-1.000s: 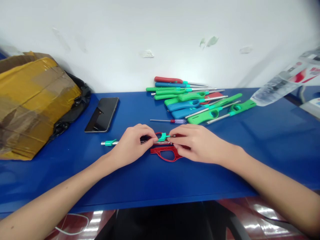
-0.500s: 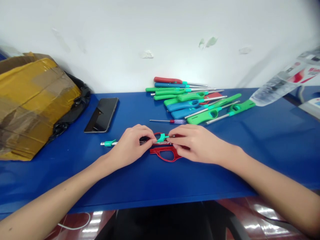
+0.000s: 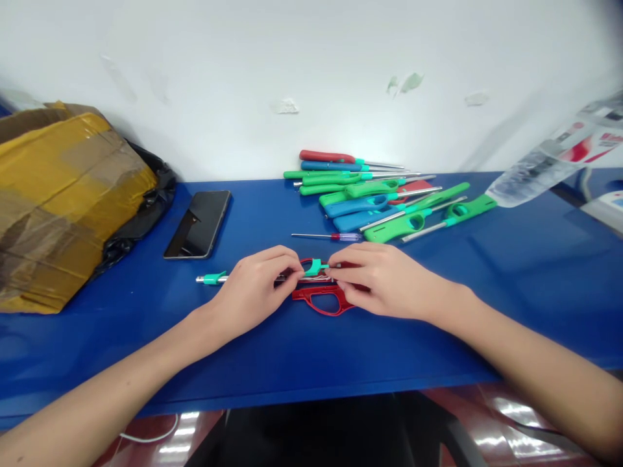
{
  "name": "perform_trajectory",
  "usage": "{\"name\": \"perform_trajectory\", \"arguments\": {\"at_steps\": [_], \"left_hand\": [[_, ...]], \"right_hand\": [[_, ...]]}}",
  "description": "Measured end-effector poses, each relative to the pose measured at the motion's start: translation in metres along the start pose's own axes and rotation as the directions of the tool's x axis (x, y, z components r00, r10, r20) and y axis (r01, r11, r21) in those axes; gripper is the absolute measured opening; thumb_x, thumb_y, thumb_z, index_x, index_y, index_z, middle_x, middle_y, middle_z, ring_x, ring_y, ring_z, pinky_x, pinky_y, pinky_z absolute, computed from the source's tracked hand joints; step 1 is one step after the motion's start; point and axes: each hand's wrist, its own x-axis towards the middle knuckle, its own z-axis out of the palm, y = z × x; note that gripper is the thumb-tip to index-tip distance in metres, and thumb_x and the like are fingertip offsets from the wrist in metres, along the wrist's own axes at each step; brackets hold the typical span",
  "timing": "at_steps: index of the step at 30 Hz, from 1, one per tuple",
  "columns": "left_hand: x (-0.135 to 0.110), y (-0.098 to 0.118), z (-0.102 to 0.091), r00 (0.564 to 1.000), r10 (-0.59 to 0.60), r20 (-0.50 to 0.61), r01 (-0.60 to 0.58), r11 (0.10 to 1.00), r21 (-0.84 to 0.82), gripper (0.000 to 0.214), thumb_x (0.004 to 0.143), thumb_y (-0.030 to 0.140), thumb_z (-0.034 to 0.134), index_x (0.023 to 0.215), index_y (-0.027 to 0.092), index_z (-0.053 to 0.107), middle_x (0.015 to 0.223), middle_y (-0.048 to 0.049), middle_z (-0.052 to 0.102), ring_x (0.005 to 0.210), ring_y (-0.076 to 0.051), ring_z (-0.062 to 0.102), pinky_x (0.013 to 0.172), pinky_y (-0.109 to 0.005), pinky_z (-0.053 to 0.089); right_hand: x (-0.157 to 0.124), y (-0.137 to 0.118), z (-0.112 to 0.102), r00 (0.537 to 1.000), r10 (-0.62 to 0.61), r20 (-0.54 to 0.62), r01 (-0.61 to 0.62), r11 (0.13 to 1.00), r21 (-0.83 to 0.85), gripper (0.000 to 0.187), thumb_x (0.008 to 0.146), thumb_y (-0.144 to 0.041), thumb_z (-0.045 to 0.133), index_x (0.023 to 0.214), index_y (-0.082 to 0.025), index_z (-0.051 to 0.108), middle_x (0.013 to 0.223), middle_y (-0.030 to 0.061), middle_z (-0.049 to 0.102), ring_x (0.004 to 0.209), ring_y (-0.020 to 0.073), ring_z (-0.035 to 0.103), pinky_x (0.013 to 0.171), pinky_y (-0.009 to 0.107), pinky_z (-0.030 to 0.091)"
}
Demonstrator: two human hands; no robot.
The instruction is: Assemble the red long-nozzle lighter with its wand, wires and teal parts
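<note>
A long-nosed lighter lies taken apart on the blue table [image 3: 292, 363]. Its red handle shell [image 3: 321, 299] lies flat nearest me. My left hand [image 3: 256, 285] pinches the lighter's inner assembly, whose metal tube with a teal collar [image 3: 213, 279] sticks out to the left. My right hand [image 3: 384, 279] pinches the same assembly from the right, by the teal trigger piece [image 3: 315, 266]. Both hands rest on the table, fingertips almost meeting over the red shell.
A pile of green, blue and red long lighters [image 3: 379, 194] lies behind. A small red-handled screwdriver [image 3: 331, 237] lies in front of the pile. A black phone [image 3: 198, 223] lies to the left, beside a taped cardboard box [image 3: 58, 194]. A plastic bag [image 3: 555, 162] hangs at right.
My left hand's fingers have stretched slightly toward the teal trigger piece; otherwise both hands and the parts stay in place.
</note>
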Motion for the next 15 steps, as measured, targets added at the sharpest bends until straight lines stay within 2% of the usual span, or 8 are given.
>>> {"name": "perform_trajectory", "arguments": {"at_steps": [15], "left_hand": [[0.0007, -0.0018, 0.0036, 0.999, 0.039, -0.028, -0.038, 0.998, 0.048, 0.015, 0.093, 0.016, 0.055, 0.085, 0.017, 0.068, 0.095, -0.0046, 0.071, 0.085, -0.018, 0.060, 0.079, -0.033, 0.051]], "right_hand": [[0.0007, -0.0003, 0.0003, 1.000, 0.000, 0.002, 0.001, 1.000, -0.013, 0.023, 0.092, -0.017, 0.053, 0.094, -0.017, 0.076, 0.109, 0.0099, 0.073, 0.087, 0.0220, 0.070, 0.082, 0.038, 0.057]]}}
